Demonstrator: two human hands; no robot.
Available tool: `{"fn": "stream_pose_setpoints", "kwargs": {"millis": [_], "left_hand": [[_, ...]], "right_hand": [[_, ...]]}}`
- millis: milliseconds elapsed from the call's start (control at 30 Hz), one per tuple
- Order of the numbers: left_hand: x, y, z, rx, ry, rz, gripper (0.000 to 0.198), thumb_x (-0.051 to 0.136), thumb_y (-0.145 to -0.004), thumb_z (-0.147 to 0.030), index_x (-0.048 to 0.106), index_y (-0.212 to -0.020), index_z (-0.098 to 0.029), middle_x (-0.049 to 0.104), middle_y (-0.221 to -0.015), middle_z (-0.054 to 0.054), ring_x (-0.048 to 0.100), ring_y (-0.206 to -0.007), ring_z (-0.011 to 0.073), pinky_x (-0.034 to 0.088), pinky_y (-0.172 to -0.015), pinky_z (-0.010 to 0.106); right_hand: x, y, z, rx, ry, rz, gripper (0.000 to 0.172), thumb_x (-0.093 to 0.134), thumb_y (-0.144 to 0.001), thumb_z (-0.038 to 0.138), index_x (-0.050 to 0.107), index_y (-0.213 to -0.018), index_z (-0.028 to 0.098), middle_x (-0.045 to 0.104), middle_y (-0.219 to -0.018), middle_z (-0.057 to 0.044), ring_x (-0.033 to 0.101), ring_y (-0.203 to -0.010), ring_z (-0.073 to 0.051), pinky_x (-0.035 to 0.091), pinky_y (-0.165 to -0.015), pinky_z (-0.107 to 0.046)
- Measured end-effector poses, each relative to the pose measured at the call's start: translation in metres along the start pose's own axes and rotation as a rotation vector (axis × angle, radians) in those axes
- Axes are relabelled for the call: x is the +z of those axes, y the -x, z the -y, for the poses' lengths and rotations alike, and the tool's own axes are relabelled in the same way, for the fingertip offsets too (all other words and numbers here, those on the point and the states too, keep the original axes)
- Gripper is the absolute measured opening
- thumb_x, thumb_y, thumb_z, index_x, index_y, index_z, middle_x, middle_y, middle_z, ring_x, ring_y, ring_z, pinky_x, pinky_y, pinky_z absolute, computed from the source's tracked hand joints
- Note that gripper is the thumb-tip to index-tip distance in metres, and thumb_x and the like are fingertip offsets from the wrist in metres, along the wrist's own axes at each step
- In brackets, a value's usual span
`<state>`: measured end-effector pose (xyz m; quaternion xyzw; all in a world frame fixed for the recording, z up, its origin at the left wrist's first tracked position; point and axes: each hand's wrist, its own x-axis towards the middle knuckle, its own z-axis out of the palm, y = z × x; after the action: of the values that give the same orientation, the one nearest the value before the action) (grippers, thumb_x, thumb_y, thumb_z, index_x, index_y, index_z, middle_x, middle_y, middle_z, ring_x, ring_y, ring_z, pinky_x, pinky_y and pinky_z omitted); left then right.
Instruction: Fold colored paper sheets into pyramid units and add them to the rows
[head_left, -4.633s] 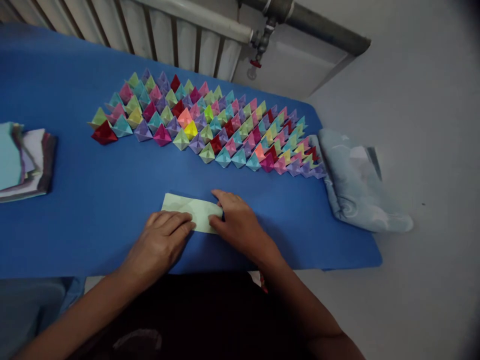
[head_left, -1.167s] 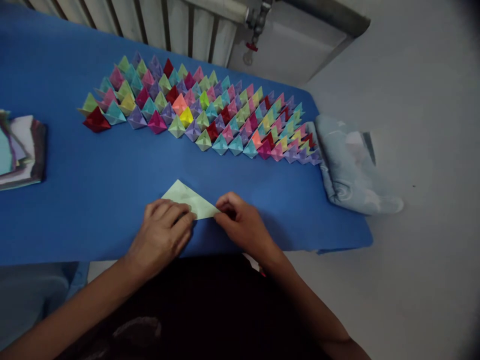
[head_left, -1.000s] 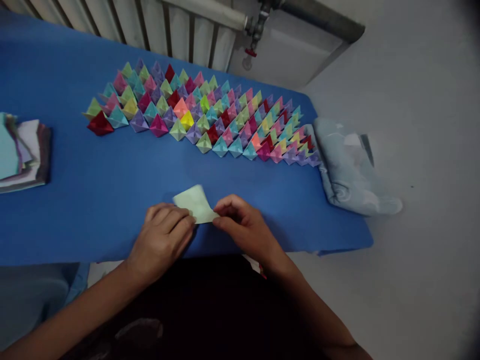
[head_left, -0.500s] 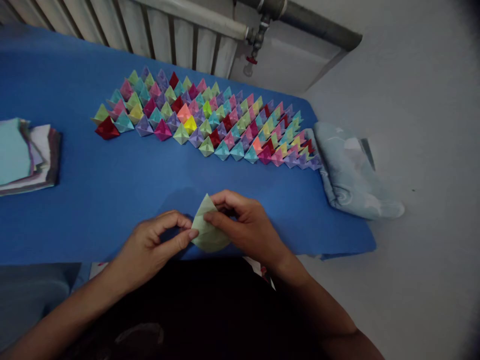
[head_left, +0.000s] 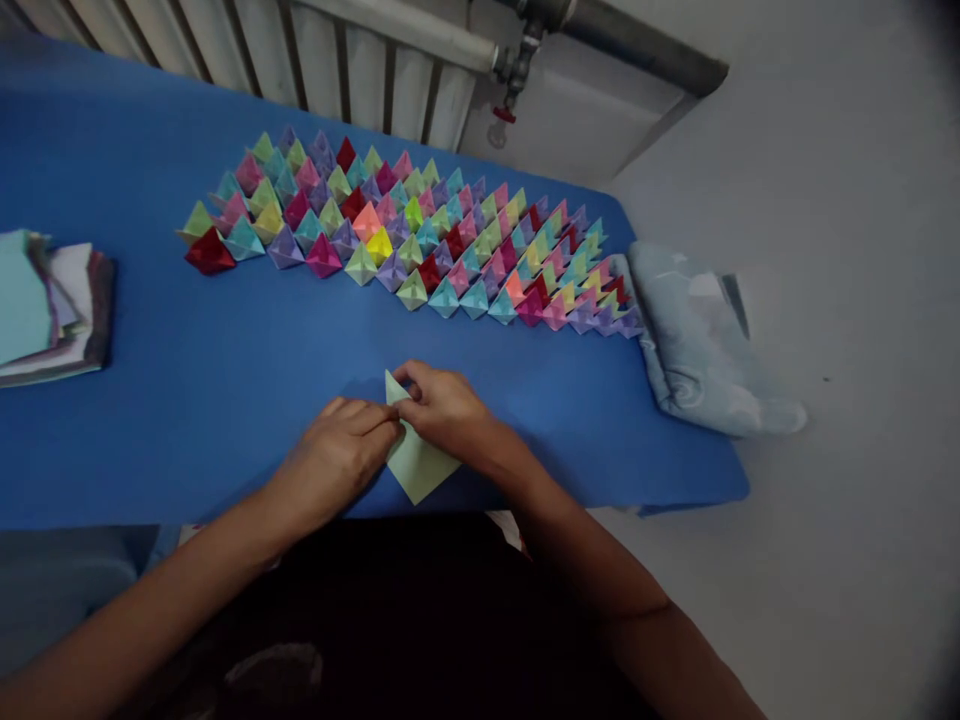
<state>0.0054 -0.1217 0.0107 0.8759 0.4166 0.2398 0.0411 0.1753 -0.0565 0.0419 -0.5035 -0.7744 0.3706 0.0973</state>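
Note:
A pale green sheet of paper (head_left: 420, 468) lies near the front edge of the blue table, one corner pointing toward my body and a narrow tip at the top. My left hand (head_left: 343, 455) has its fingers pressed together on the paper's left edge. At the upper part of the sheet my right hand (head_left: 442, 405) pinches it between thumb and fingers. The fingertips of both hands meet near the upper middle of the paper and hide part of it.
Rows of small folded paper boats (head_left: 390, 272) in many colours stand across the blue table (head_left: 225, 400). Stacked paper sheets (head_left: 22, 300) lie at the left, a folded grey-blue cloth (head_left: 690, 340) at the right. A radiator (head_left: 367, 85) runs behind.
The green paper, curved and lifted before, now lies flatter with its near corner toward me. My left hand has moved right onto it, and my right hand has shifted up and left.

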Motion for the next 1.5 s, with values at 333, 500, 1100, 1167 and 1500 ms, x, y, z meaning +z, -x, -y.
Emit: {"fn": "stream_pose_setpoints", "kwargs": {"millis": [333, 500, 1100, 1167, 1500], "left_hand": [[-0.007, 0.006, 0.002, 0.051, -0.018, 0.05, 0.027, 0.041, -0.1, -0.015, 0.067, -0.104, -0.021, 0.073, -0.111, 0.006, 0.068, -0.095, 0.0206, 0.039, -0.095, 0.044], [-0.013, 0.008, -0.003, 0.089, -0.04, 0.115, 0.023, 0.048, -0.097, -0.025, 0.064, -0.113, -0.018, 0.071, -0.119, 0.01, 0.067, -0.1, 0.0256, 0.037, -0.099, 0.051], [-0.002, 0.018, -0.015, 0.054, -0.11, 0.018, 0.018, 0.051, -0.096, -0.016, 0.066, -0.105, -0.02, 0.072, -0.118, 0.011, 0.068, -0.106, 0.0265, 0.042, -0.101, 0.051], [-0.002, 0.018, -0.015, 0.056, -0.12, 0.011, 0.018, 0.05, -0.097, -0.015, 0.066, -0.104, -0.019, 0.072, -0.117, 0.011, 0.069, -0.104, 0.0255, 0.043, -0.099, 0.05], [0.006, 0.01, -0.015, -0.127, -0.016, -0.03, 0.015, 0.051, -0.098, -0.024, 0.064, -0.094, -0.02, 0.073, -0.109, 0.007, 0.065, -0.1, 0.0272, 0.042, -0.092, 0.049]], "right_hand": [[-0.007, 0.062, -0.019, 0.204, -0.337, 0.097, 0.036, 0.054, -0.082, 0.013, 0.062, -0.115, 0.026, 0.056, -0.063, 0.007, 0.055, -0.055, -0.01, 0.039, -0.054, -0.021], [-0.004, 0.061, -0.024, 0.286, -0.502, 0.082, 0.016, 0.051, -0.085, 0.012, 0.064, -0.084, 0.021, 0.057, -0.065, 0.006, 0.053, -0.05, -0.007, 0.042, -0.051, -0.019], [0.009, 0.093, -0.043, -0.239, 0.158, -0.192, 0.026, 0.061, -0.084, 0.015, 0.067, -0.109, 0.021, 0.067, -0.112, -0.008, 0.06, -0.103, -0.023, 0.044, -0.093, -0.041], [0.014, 0.091, -0.047, -0.215, 0.168, -0.221, 0.017, 0.057, -0.09, 0.018, 0.069, -0.101, 0.022, 0.069, -0.104, -0.007, 0.061, -0.096, -0.022, 0.045, -0.089, -0.04], [0.02, 0.09, -0.047, -0.096, 0.06, -0.369, 0.009, 0.059, -0.091, 0.021, 0.067, -0.086, 0.02, 0.066, -0.115, -0.01, 0.06, -0.108, -0.023, 0.047, -0.095, -0.041]]}}
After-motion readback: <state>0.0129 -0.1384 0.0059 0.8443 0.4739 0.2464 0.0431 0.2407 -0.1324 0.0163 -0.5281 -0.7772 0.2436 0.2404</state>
